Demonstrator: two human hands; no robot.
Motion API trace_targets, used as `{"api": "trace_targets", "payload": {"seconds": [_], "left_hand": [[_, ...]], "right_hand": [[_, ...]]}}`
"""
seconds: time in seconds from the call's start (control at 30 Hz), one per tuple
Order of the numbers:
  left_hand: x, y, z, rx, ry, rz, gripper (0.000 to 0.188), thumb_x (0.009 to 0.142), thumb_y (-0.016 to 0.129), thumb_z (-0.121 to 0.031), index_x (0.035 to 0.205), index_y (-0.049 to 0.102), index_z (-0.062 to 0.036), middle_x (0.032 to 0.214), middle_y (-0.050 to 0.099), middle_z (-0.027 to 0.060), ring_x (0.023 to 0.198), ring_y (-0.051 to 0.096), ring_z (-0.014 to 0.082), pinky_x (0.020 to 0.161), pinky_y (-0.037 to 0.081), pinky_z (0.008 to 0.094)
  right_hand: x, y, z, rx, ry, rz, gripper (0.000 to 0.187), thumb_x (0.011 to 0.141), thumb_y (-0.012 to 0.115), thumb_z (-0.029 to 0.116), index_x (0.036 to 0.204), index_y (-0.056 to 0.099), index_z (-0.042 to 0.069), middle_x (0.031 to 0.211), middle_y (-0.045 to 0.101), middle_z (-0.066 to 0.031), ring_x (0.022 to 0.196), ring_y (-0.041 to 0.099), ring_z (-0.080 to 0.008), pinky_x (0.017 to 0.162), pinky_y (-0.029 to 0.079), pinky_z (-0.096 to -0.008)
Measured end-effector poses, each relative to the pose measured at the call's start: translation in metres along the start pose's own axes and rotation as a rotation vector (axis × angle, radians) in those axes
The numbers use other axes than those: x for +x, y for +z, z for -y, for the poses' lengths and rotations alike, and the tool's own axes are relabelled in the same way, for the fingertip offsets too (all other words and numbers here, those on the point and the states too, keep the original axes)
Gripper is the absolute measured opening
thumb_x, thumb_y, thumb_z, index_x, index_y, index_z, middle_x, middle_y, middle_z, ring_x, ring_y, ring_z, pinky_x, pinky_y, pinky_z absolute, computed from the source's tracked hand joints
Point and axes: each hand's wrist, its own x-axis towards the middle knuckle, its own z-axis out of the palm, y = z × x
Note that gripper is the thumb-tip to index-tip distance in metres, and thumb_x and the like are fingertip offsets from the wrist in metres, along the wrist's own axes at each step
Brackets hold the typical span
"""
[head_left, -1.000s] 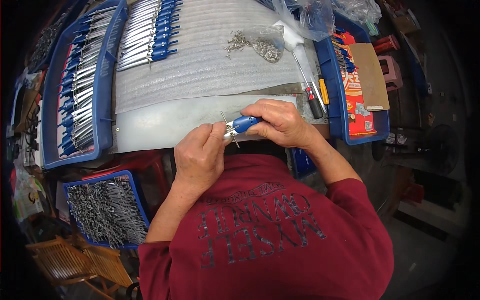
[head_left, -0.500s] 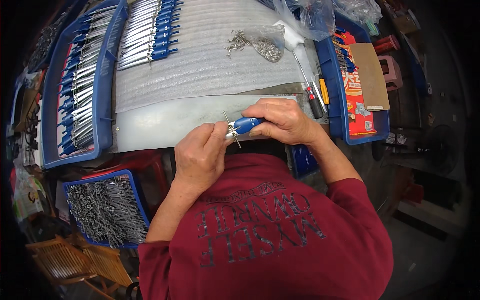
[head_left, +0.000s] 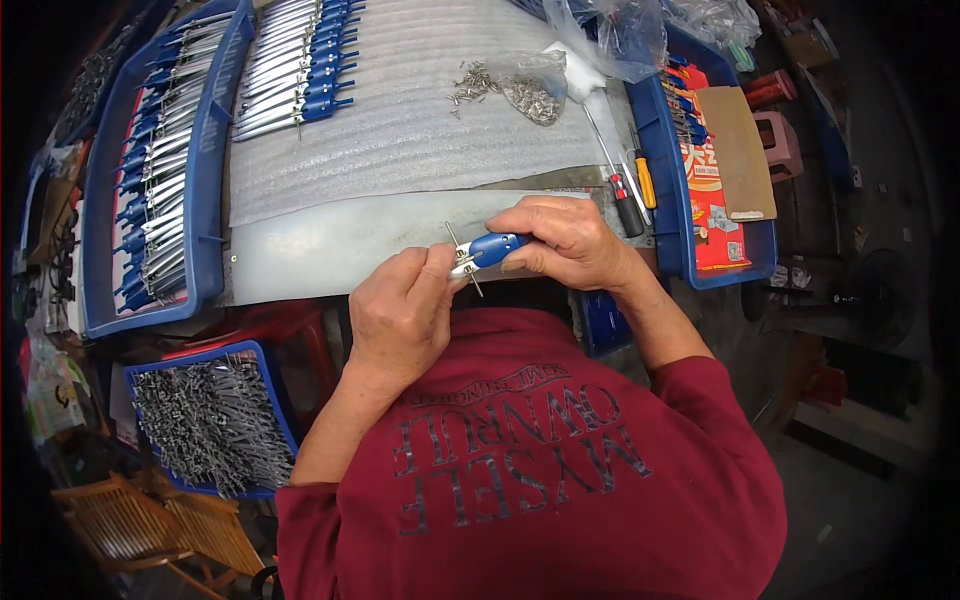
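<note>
Between my hands, over the near edge of the table, is a blue-and-silver metal tool part [head_left: 492, 250] with a thin rod through it crosswise. My left hand [head_left: 405, 305] is closed on its silver end, thumb and fingers pinching it. The fingers of my right hand [head_left: 570, 240] grip the blue end, thumb below and forefinger above. Much of the part's silver length is hidden by my left hand. A row of similar blue-ended silver parts [head_left: 290, 75] lies on the foam sheet at the far left.
A blue bin [head_left: 215, 200] of like parts stands left; another blue bin [head_left: 680, 220] with cardboard stands right. Small metal pins [head_left: 530, 98] spill from a plastic bag. Two screwdrivers [head_left: 628, 210] lie near the right edge. A bin of dark metal pieces [head_left: 210, 425] sits low left.
</note>
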Motion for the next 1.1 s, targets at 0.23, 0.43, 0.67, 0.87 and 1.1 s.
{"api": "trace_targets", "payload": {"seconds": [0.23,0.43,0.67,0.87,1.1], "left_hand": [[-0.0002,0.0001,0.0012,0.017,0.032,-0.019,0.029,0.065,0.063,-0.004,0.091,0.053,-0.0025,0.067,0.047,0.0082,0.055,0.05,0.0241,0.046,0.04,0.0336],[-0.001,0.0023,-0.0009,0.028,-0.004,-0.021,0.028,0.065,0.063,-0.004,0.091,0.053,-0.0024,0.068,0.047,0.0083,0.055,0.05,0.0241,0.046,0.04,0.0338],[-0.0001,0.0025,0.0041,0.01,0.038,-0.019,0.029,0.064,0.064,-0.004,0.091,0.053,-0.0025,0.068,0.047,0.0082,0.055,0.05,0.0239,0.047,0.04,0.0335],[-0.0008,0.0021,0.0052,0.01,0.058,-0.03,0.031,0.063,0.064,-0.004,0.092,0.053,-0.0026,0.068,0.046,0.0079,0.055,0.049,0.0232,0.046,0.04,0.0332],[-0.0007,0.0012,0.0058,0.013,0.071,-0.019,0.031,0.064,0.065,-0.005,0.092,0.053,-0.0027,0.066,0.046,0.0073,0.054,0.049,0.0226,0.044,0.039,0.033]], "right_hand": [[0.0008,-0.0005,0.0001,0.009,-0.015,0.008,0.028,0.069,0.065,0.011,0.092,0.057,-0.003,0.077,0.058,-0.0126,0.067,0.058,-0.024,0.058,0.045,-0.0298],[-0.0012,0.0023,0.0028,-0.04,0.048,-0.016,0.028,0.069,0.065,0.011,0.092,0.057,-0.002,0.077,0.058,-0.012,0.067,0.057,-0.0236,0.059,0.045,-0.0294],[0.0004,-0.0007,-0.0013,0.001,-0.007,-0.001,0.028,0.069,0.065,0.012,0.091,0.057,-0.003,0.077,0.059,-0.0124,0.067,0.058,-0.0239,0.059,0.046,-0.0299],[0.0009,-0.0007,-0.0018,-0.006,-0.034,0.028,0.029,0.069,0.065,0.013,0.093,0.056,-0.003,0.076,0.058,-0.0126,0.067,0.057,-0.0242,0.058,0.045,-0.03],[0.0009,-0.0026,-0.0037,0.039,-0.021,0.065,0.029,0.07,0.065,0.013,0.093,0.056,-0.003,0.075,0.057,-0.0119,0.066,0.057,-0.0241,0.057,0.045,-0.0301]]}}
